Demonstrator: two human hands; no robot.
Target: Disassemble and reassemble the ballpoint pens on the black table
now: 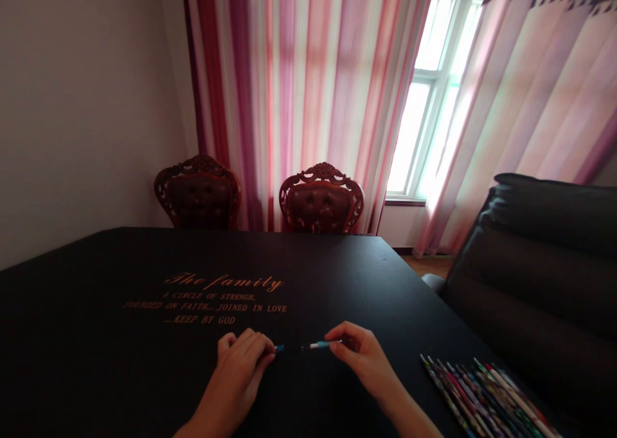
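Nearest, at 7 o'clock, the left hand (242, 361) is curled narrow around one end of a slim blue-and-white stick (308, 346). At 5 o'clock, the right hand (359, 354) pinches the other end, so the stick spans the gap between them. At 4 o'clock, a fanned pile of thin patterned sticks (482, 399) lies on the black table (366, 284), near the right hand (same slender build as the held one). Gold lettering (212, 298) sits at 11 o'clock. A dark padded armchair (535, 264) stands at 2 o'clock. Past the far table edge are two carved wooden chairs (197, 194) (322, 200), then striped pink curtains (289, 85) and a bright window (424, 97).
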